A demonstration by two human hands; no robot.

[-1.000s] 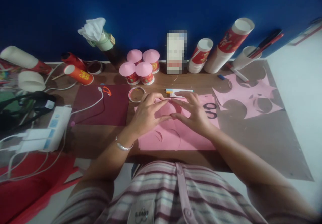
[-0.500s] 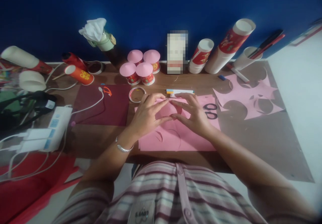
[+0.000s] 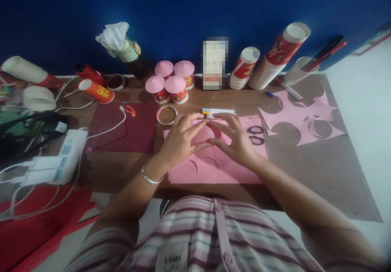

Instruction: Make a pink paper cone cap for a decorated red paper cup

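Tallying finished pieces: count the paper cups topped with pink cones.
4, clustered by the blue wall: rear left cup, rear right cup, front left cup, front right cup. More could hide behind the clutter.

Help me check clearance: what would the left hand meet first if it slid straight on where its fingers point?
Likely the fingers of the right hand, almost touching it over the pink paper sheet.

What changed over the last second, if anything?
Barely anything. The left hand seems to have crept slightly towards the right hand. Both keep pinching the small pink paper piece between their fingers, above the pink sheet. Nothing was taken up or let go. The scissors, capped cups and tape ring stayed put.
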